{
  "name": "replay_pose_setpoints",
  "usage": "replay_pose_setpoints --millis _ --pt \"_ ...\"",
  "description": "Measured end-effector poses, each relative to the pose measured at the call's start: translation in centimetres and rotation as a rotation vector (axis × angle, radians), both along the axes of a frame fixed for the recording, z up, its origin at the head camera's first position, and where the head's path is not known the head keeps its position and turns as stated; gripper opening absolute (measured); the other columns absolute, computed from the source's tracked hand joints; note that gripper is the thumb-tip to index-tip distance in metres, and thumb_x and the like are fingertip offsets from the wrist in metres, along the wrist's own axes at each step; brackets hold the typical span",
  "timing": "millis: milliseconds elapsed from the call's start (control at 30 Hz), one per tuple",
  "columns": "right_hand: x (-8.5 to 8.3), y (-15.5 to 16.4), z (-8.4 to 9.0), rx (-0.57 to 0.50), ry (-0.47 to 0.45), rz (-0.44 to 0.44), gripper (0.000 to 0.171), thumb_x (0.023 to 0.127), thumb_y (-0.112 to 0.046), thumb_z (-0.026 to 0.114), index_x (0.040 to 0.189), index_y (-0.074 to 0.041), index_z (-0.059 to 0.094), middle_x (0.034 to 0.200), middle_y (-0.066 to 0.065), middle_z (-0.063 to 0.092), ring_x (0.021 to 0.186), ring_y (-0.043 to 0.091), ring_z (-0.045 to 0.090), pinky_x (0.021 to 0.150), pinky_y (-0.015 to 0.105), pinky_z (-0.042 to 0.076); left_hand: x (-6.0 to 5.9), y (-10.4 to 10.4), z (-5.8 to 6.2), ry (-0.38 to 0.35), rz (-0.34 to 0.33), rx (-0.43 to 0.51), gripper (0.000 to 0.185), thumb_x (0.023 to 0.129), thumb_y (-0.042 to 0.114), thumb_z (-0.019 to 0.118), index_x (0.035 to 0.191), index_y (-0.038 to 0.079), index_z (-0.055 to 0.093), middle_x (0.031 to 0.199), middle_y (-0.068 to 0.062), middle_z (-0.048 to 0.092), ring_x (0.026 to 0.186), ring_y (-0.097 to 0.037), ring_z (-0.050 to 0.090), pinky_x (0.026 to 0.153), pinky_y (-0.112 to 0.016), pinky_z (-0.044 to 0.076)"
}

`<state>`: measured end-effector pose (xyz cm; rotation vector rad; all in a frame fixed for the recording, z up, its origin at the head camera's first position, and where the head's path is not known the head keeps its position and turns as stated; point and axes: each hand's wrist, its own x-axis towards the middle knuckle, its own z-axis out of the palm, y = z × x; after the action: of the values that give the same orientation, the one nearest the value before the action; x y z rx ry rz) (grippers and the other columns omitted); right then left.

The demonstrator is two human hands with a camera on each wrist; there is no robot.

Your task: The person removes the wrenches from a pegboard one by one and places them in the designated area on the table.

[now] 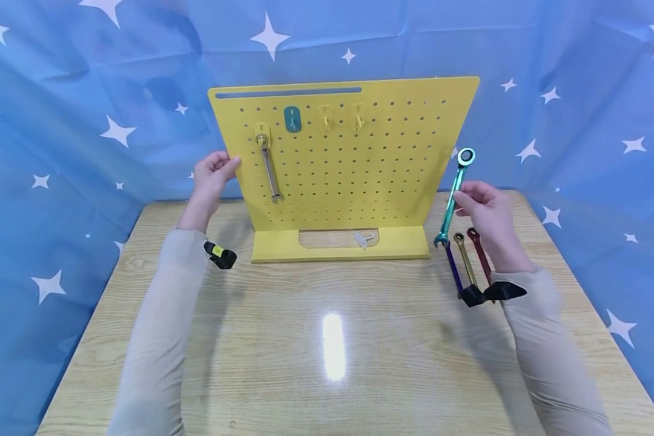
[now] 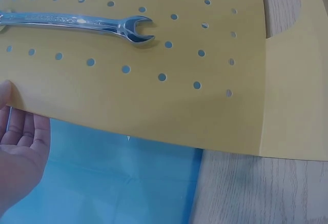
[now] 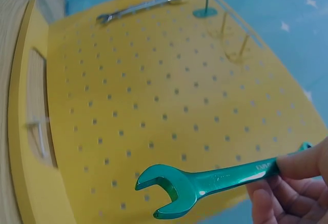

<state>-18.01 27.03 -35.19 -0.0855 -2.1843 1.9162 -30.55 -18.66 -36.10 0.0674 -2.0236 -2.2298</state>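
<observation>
My left hand [image 1: 209, 181] pinches the left edge of a yellow pegboard [image 1: 240, 115], thumb on the front face and fingers behind it. A silver combination wrench [image 1: 270, 172] hangs by its ring end from a yellow hook near that edge. Off the board's right side, my right hand [image 1: 487, 218] grips a shiny green combination wrench [image 1: 453, 203] by the middle of its shaft. Its ring end points up and its open end down; the right wrist view shows the open jaw [image 3: 177, 188] in front of the board. A teal hook [image 1: 292, 119] and two bare yellow hooks [image 1: 326, 118] line the board's upper part.
Purple [image 1: 454, 269], gold [image 1: 466, 260] and red [image 1: 480, 254] wrenches lie on the wooden table [image 1: 272, 339] below my right hand. A loose white hook [image 1: 361, 240] lies at the cutout in the pegboard's base. A blue star-printed cloth [image 1: 327, 24] hangs behind.
</observation>
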Motion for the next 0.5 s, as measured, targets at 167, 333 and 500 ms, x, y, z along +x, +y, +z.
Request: replay_pose_setpoints --millis 167,333,500 --pt "0.8 2.1 -0.5 0.075 -0.029 -0.062 0.008 0.092 -0.011 0.060 0.087 -0.014 0.065 0.075 -0.012 0.064 0.067 0.005 0.058 0.060 0.014 0.048 0.0 0.0 0.1 0.004 0.001 0.004 0.011 0.086 0.005 0.067 0.077 0.011 0.063 0.072 0.002 0.059 0.068 -0.009 0.055 0.069 -0.021 0.050" --pt "1.5 4.4 -1.5 0.050 -0.041 -0.090 0.012 0.092 -0.008 0.060 0.085 -0.015 0.066 0.072 -0.012 0.065 0.065 0.002 0.059 0.057 0.013 0.048 -0.1 0.0 0.1 0.004 -0.003 0.017 0.012 0.086 0.004 0.066 0.077 0.011 0.063 0.071 0.002 0.059 0.067 -0.009 0.055 0.068 -0.020 0.050" --pt "2.3 6.9 -2.8 0.012 -0.087 -0.100 0.014 0.092 -0.007 0.058 0.083 -0.014 0.065 0.070 -0.013 0.065 0.063 0.001 0.060 0.054 0.012 0.048 0.0 0.1 0.1 0.000 -0.003 0.027 0.013 0.086 0.003 0.066 0.077 0.011 0.063 0.071 0.002 0.059 0.067 -0.010 0.055 0.066 -0.019 0.050"
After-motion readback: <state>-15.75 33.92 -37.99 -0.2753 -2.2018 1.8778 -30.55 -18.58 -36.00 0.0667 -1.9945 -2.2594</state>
